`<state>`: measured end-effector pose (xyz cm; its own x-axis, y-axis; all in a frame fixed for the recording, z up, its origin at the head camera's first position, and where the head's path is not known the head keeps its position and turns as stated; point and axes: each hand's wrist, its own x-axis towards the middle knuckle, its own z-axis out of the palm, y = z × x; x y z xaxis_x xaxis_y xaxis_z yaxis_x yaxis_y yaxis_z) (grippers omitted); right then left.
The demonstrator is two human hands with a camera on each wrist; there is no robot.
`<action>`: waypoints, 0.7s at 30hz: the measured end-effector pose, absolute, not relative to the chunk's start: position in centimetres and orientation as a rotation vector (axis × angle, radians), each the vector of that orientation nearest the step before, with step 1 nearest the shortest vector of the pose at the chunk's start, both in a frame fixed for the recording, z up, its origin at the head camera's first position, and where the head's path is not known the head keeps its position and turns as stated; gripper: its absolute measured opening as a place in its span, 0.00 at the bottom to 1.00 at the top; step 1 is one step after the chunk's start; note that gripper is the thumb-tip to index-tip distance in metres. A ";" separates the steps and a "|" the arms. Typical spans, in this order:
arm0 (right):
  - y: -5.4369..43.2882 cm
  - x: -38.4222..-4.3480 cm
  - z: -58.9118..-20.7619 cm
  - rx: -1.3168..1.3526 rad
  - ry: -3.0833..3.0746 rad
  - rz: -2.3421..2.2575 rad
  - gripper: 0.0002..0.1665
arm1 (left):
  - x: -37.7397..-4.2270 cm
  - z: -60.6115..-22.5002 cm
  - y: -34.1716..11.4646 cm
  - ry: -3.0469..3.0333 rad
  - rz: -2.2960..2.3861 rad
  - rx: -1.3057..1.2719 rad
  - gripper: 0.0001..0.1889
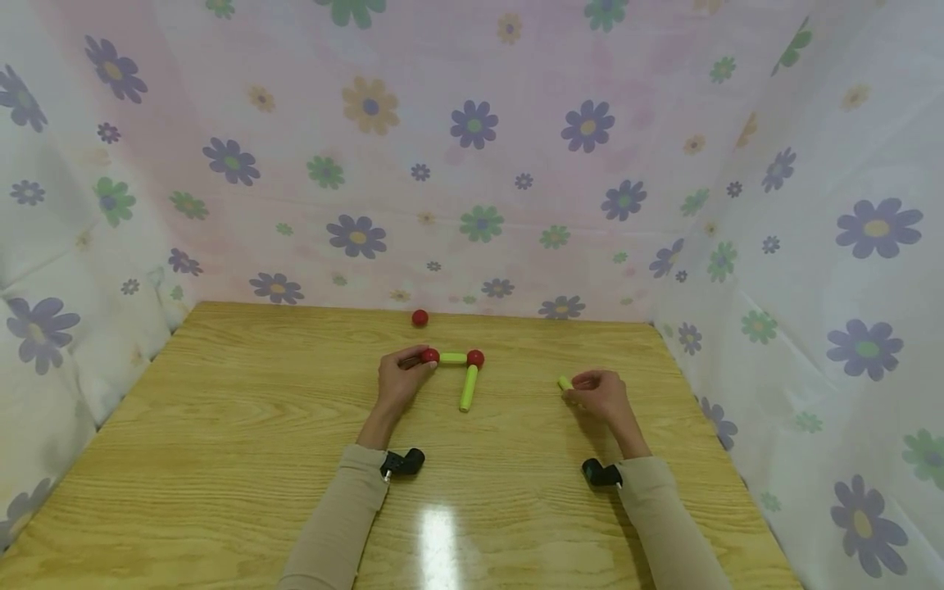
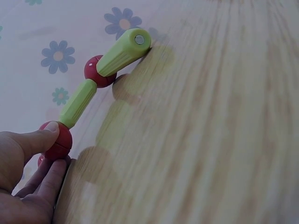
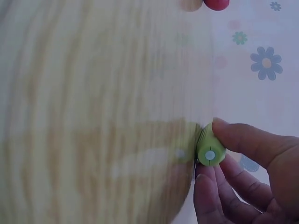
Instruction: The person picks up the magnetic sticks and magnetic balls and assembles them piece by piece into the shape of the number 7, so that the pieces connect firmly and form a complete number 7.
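Observation:
In the head view my left hand [image 1: 401, 378] pinches a red ball [image 1: 431, 356] between thumb and fingers. A light green rod [image 1: 453, 358] joins that ball to a second red ball [image 1: 475, 358]. From the second ball another green rod [image 1: 468, 389] points toward me; the left wrist view shows a small silvery disc [image 2: 139, 39] in its end. Farther right, my right hand [image 1: 601, 396] holds a separate green rod [image 3: 210, 148] between thumb and fingers, low at the table surface. Its end also carries a round silvery disc.
A loose red ball [image 1: 419, 318] sits near the back edge of the wooden table [image 1: 221, 410]. Flower-patterned cloth [image 1: 413, 188] hangs behind the table and along both sides. A black wrist camera [image 1: 404, 462] is on the left sleeve, another [image 1: 601, 473] on the right.

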<state>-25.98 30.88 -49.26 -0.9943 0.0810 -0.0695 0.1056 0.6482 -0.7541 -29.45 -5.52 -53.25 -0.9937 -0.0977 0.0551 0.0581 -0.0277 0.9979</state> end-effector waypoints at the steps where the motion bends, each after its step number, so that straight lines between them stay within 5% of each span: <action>1: 30.9 -25.9 -49.2 0.168 2.826 -1.288 0.20 | -29.5 -53.3 -5.5 -2.113 -2.175 0.043 0.19; 21: 30.5 -25.8 -48.5 0.139 2.764 -1.209 0.22 | -29.4 -53.4 -5.5 -2.104 -2.177 0.028 0.19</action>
